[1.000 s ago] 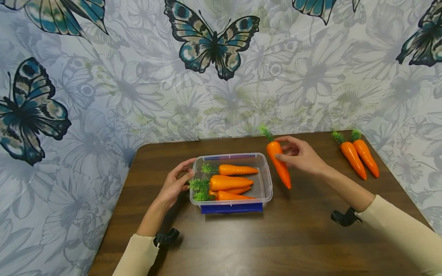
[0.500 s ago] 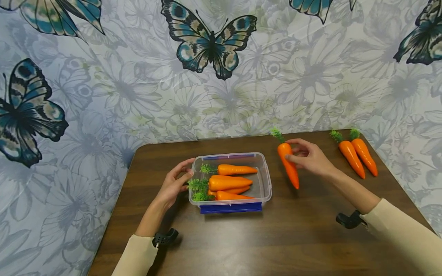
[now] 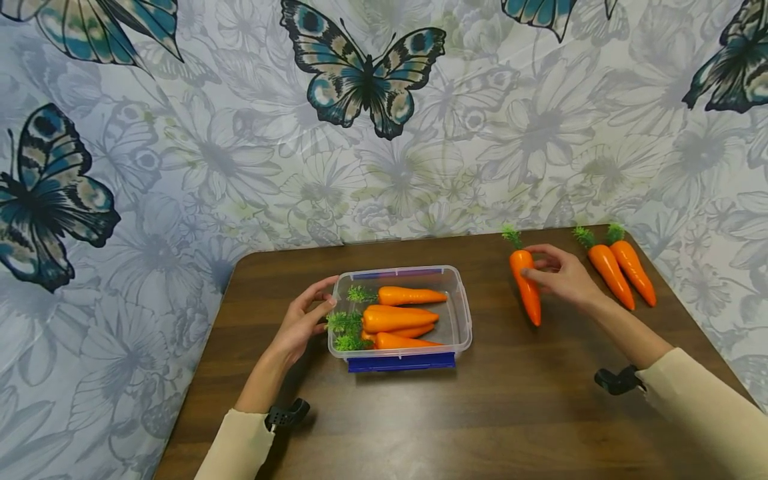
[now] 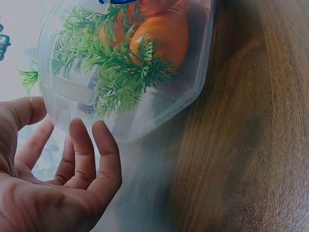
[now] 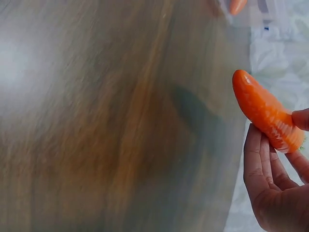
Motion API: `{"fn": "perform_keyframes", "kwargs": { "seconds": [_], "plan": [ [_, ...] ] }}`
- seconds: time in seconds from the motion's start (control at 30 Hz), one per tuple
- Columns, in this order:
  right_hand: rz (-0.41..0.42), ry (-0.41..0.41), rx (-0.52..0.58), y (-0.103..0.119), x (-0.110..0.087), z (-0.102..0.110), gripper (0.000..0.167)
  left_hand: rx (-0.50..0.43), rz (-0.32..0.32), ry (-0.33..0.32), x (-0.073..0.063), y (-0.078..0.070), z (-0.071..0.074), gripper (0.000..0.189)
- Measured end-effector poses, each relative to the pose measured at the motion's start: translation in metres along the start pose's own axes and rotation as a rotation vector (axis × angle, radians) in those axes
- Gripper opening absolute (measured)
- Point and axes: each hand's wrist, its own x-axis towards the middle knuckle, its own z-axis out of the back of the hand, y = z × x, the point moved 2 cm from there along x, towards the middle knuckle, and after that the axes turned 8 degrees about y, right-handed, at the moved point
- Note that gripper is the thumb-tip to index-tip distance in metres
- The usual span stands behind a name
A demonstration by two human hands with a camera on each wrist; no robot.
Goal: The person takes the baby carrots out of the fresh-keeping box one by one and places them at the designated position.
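My right hand (image 3: pixel 561 273) pinches a glossy orange carrot (image 3: pixel 525 287) with a feathery green top, its tip pointing down toward me. In the right wrist view the carrot (image 5: pixel 263 108) is between thumb and fingers, above the table, its shadow falling below. My left hand (image 3: pixel 303 320) holds the left end of a clear plastic container (image 3: pixel 465 327) with a blue clip, thumb at the rim. The left wrist view shows fingertips (image 4: pixel 104 130) against its outer wall. Inside lie several carrots (image 3: pixel 402 319), green tops toward my left hand.
Two more carrots (image 3: pixel 612 273) lie side by side at the table's back right. The dark wooden table (image 3: pixel 420 427) ends at a wall (image 3: pixel 240 167) hung with butterfly and flower print. Black bands (image 3: pixel 288 413) with small devices sit on both wrists.
The carrot in my right hand has moved right, away from the container and nearer the two loose carrots. My left hand and the container have stayed in place.
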Motion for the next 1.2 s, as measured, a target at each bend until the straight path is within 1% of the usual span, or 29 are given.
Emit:
{"fn": "perform_keyframes", "kwargs": {
  "seconds": [0.13, 0.27, 0.47, 0.73, 0.9, 1.0, 1.07, 1.2],
  "plan": [
    [-0.035, -0.024, -0.041, -0.012, 0.0, 0.009, 0.067, -0.002, 0.004, -0.003, 0.001, 0.001, 0.0, 0.05],
    [-0.06, -0.035, -0.054, -0.021, -0.001, 0.017, 0.069, -0.001, 0.006, -0.004, 0.001, 0.001, 0.0, 0.049],
    [-0.061, -0.048, -0.048, -0.033, -0.001, 0.026, 0.071, 0.0, 0.007, -0.005, 0.002, 0.002, 0.0, 0.049],
    [-0.072, -0.071, -0.088, -0.04, -0.003, 0.037, 0.069, 0.006, 0.008, -0.003, 0.002, 0.002, 0.001, 0.051],
    [-0.095, -0.086, -0.127, -0.044, -0.004, 0.045, 0.071, 0.001, 0.006, -0.004, 0.002, 0.003, 0.001, 0.05],
    [-0.114, -0.096, -0.176, -0.047, -0.005, 0.051, 0.073, 0.001, 0.008, -0.003, 0.002, 0.004, 0.001, 0.05],
    [-0.12, -0.106, -0.23, -0.048, -0.005, 0.054, 0.073, 0.003, 0.01, -0.003, 0.002, 0.004, 0.002, 0.05],
    [-0.099, -0.137, -0.404, -0.049, -0.005, 0.057, 0.069, 0.008, 0.007, -0.003, 0.003, 0.004, 0.002, 0.05]
  ]
}}
